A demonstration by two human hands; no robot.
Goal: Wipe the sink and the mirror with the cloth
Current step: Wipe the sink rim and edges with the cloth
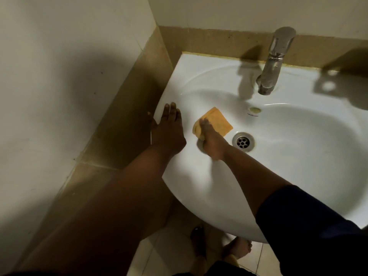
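Note:
A white sink (298, 156) fills the right half of the view. Inside its bowl, left of the metal drain (243, 141), lies a folded orange cloth (218, 122). My right hand (211, 139) is on the cloth's near left end, with fingers curled round that bunched part, pressing it against the bowl. My left hand (168, 128) rests flat on the sink's left rim with straight fingers. No mirror is in view.
A chrome tap (273, 60) stands at the back of the sink above an overflow hole (255, 110). A beige tiled wall and brown ledge (123, 116) close in on the left. Bare feet (237, 249) show on the floor below the sink.

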